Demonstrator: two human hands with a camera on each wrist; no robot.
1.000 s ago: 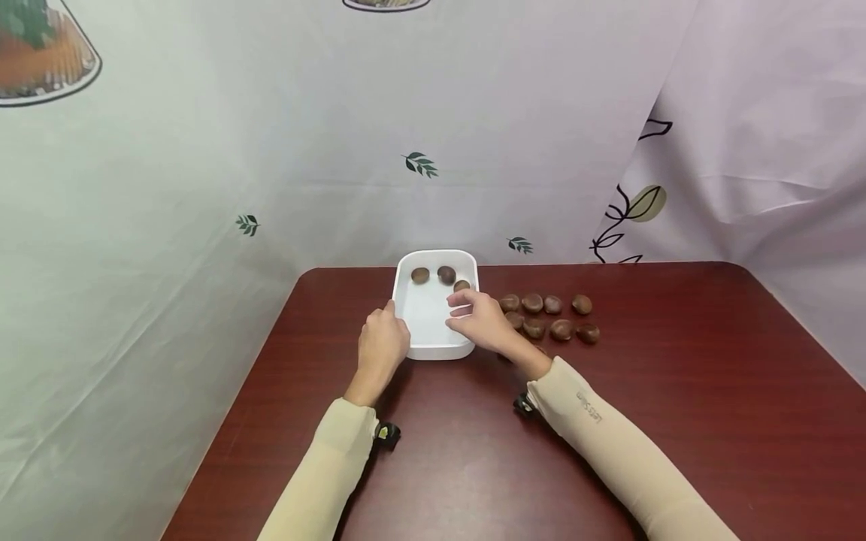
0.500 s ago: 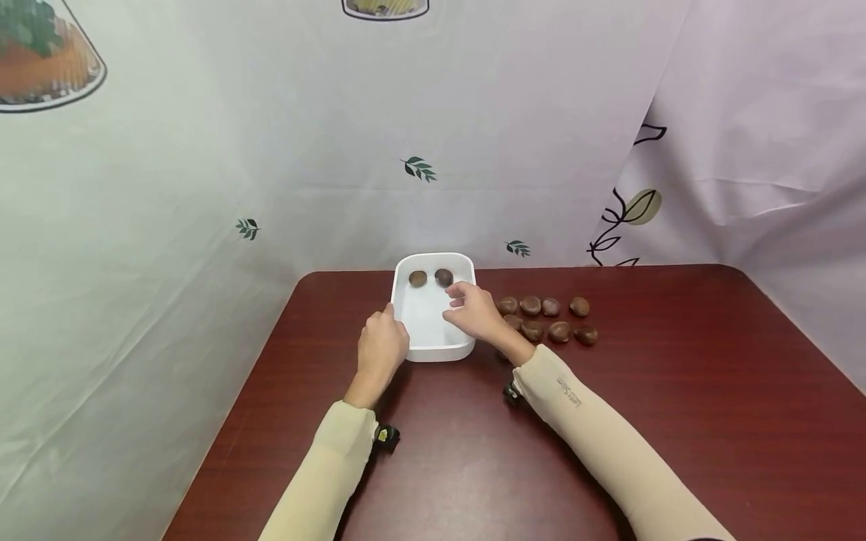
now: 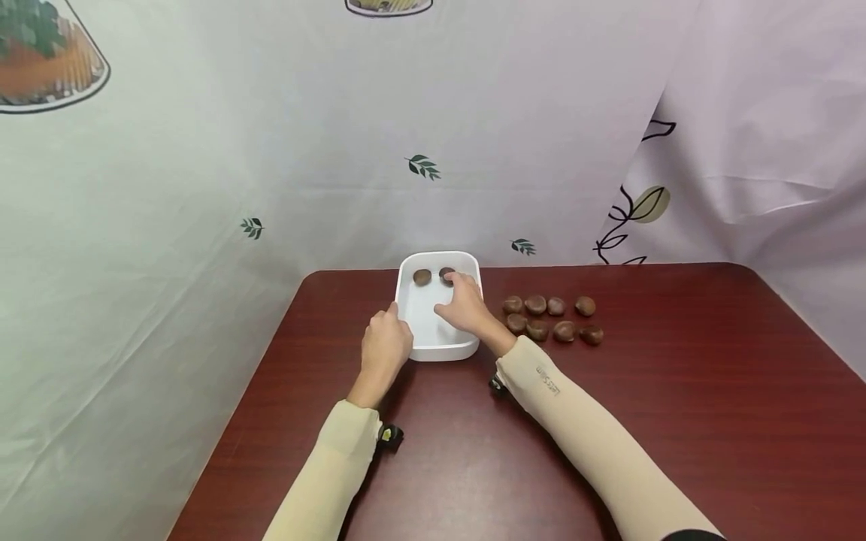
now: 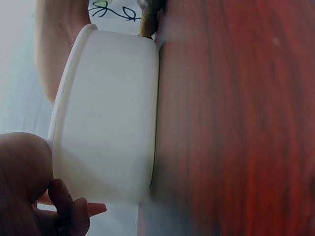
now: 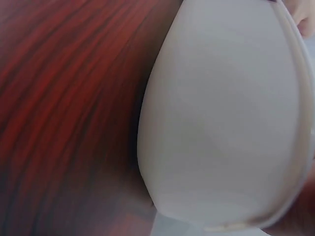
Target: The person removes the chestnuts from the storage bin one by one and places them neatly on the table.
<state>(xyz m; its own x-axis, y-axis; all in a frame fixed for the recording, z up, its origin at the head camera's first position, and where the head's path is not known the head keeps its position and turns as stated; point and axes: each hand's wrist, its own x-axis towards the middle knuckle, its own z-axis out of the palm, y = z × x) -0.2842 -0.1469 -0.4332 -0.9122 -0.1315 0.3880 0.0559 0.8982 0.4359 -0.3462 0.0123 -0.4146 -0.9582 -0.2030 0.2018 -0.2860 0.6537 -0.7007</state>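
A white rectangular tray [image 3: 425, 323] stands at the back of the table. My left hand [image 3: 384, 346] grips its left rim; in the left wrist view, curled fingers [image 4: 61, 196] lie at the tray's outer wall. Over the tray's right side reaches my right hand [image 3: 467, 306], thumb and fingers spread apart. Inside, a brown chestnut [image 3: 422, 277] lies at the back left. The fingertips of my right hand overlap another chestnut [image 3: 445, 273] at the back, partly covering it. The tray floor beneath my right palm is hidden.
Several chestnuts [image 3: 564, 331] lie in two loose rows on the dark red table [image 3: 676, 391], right of the tray. A white patterned cloth [image 3: 325, 150] hangs behind the table and along its left side.
My right hand has moved slightly farther back and left over the tray, its fingers straightening toward the back chestnut. A third chestnut at the tray's right is now hidden. My left hand stays put.
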